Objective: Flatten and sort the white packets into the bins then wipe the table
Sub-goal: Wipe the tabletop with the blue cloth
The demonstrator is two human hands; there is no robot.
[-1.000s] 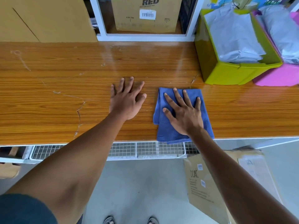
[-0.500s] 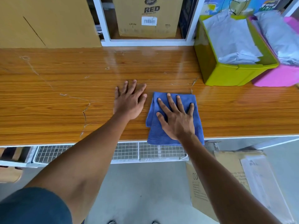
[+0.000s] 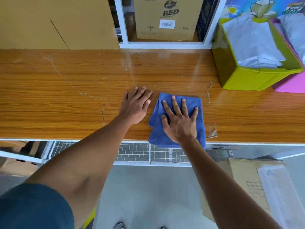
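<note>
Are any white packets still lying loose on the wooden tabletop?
No. The white packets sit inside the green bin; the table shows only the blue cloth and the two hands.

The pink plastic bin point(image 3: 292, 85) runs off the right edge, the small print under "RED" on the brown cardboard box point(image 3: 168, 19) is unreadable — and the right hand point(image 3: 179, 123) hides the folded blue cloth's point(image 3: 194, 103) middle.

We have one wide-angle view, worn on the head, looking forward and steeply down over the desk point(image 3: 66, 96) from close above; its near edge crosses mid-frame, the floor point(image 3: 140, 187) below, shelving point(image 3: 165, 44) behind at top.
</note>
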